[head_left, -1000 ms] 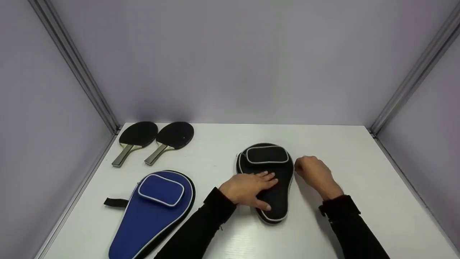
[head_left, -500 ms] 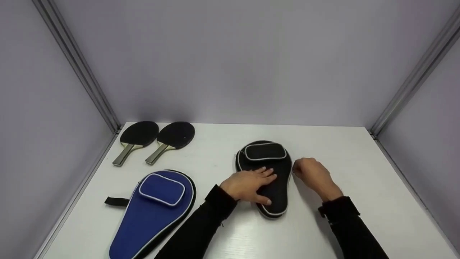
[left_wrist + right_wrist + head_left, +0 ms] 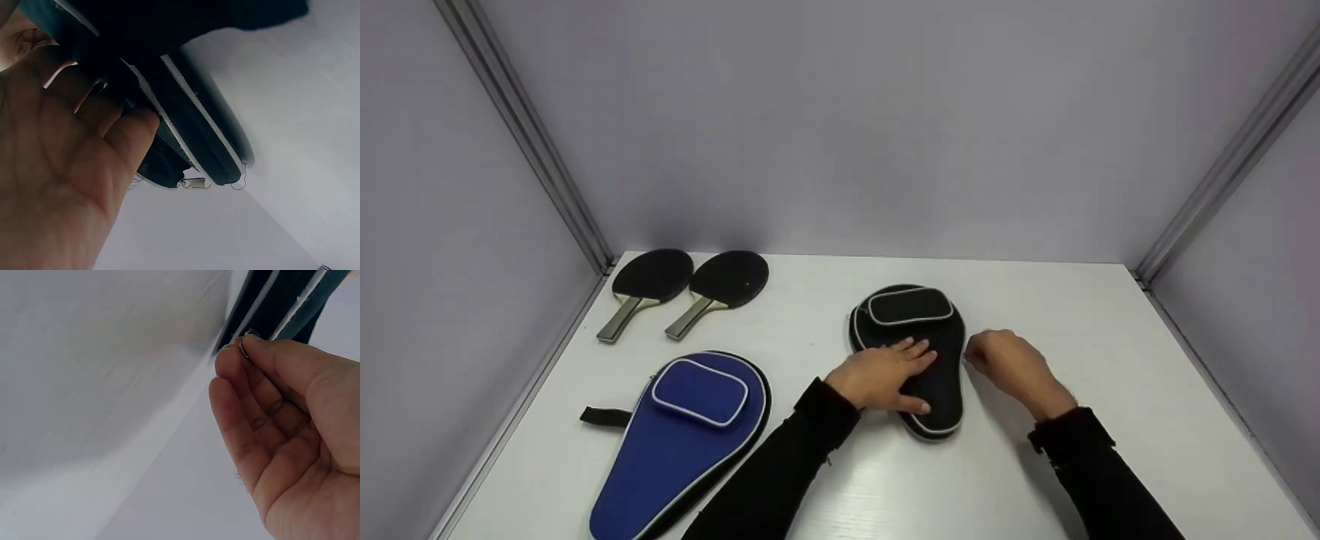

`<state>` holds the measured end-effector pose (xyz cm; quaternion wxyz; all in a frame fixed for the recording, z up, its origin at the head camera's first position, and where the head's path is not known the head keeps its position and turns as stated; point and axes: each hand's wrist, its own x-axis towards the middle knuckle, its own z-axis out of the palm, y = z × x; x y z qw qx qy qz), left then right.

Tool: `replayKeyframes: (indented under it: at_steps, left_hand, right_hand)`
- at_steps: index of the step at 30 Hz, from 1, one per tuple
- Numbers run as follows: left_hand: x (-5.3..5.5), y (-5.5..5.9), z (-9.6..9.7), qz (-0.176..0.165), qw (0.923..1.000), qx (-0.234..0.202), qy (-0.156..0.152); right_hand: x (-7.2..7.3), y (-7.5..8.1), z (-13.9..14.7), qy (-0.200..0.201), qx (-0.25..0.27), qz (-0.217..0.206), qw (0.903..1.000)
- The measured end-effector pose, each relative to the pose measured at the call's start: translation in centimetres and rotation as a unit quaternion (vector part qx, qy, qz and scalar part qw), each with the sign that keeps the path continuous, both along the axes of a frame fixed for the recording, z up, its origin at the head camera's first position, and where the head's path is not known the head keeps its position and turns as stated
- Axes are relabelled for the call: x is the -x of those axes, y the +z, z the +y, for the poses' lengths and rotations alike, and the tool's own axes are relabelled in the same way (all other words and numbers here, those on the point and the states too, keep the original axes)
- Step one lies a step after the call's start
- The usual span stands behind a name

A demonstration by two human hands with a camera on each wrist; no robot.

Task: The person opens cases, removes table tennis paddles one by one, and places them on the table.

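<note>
A black table tennis bat case (image 3: 945, 367) with white piping lies flat on the white table, its narrow end toward me. My left hand (image 3: 881, 377) rests on the case, fingers spread and straight. At the case's right edge, my right hand (image 3: 1014, 367) pinches a small metal zipper pull (image 3: 243, 349) between thumb and forefinger. The right wrist view shows the pull close against the case's side. Another zipper pull (image 3: 196, 183) hangs from the case's pocket in the left wrist view.
A blue bat case (image 3: 660, 457) with a black strap (image 3: 605, 417) lies at the left front. Two table tennis bats (image 3: 652, 276) with black faces lie side by side at the back left. Grey walls (image 3: 885, 135) enclose the table at the back and sides.
The black case has slid a little away from me, with the left hand still on it. The right hand has shifted along its right edge, from the wide part toward the narrow end.
</note>
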<state>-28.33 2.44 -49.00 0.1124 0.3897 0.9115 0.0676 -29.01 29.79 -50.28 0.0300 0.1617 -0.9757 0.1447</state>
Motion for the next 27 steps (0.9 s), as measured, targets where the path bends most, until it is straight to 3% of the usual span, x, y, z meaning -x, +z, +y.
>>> replayKeyframes:
  at_steps: [10,27]
  left_hand:
    - [0.9,-0.1,0.3,-0.016,0.9995,-0.017,0.023]
    - [2.2,-0.3,0.7,0.004,0.9973,-0.028,0.067]
  right_hand:
    - [0.0,-0.2,-0.3,0.044,-0.020,0.026,0.9985]
    - [-0.8,0.2,-0.6,0.060,-0.045,0.006,0.9972]
